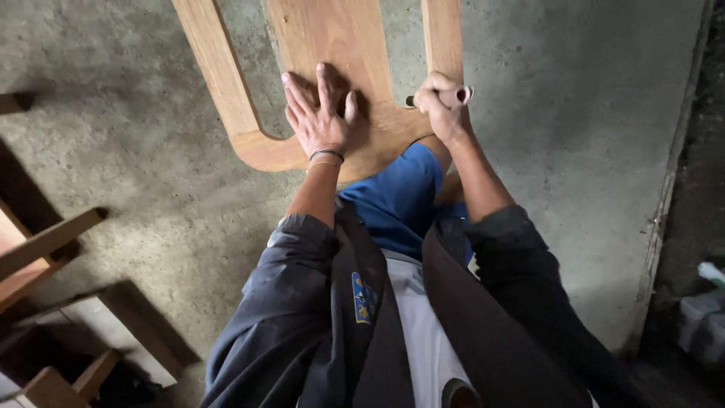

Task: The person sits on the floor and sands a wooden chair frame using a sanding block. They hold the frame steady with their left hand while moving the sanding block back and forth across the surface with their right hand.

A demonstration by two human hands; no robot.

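The wood panel (332, 45) rests on the person's knee, above the concrete floor (151, 151). The left hand (321, 113) lies flat and released on it. The right hand (442, 106) is clenched around a marker (457, 96). The panel looks stiff, smooth and rather heavy; its rails give good holds.

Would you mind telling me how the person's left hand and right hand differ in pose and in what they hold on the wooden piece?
The left hand lies flat, fingers spread, on the wooden piece; the right hand is curled into a fist at the piece's inner edge. The left hand holds nothing, while the right grips a small dark-tipped tool. The left wrist wears a dark band; the right wrist is bare. Both forearms have dark sleeves pushed up.
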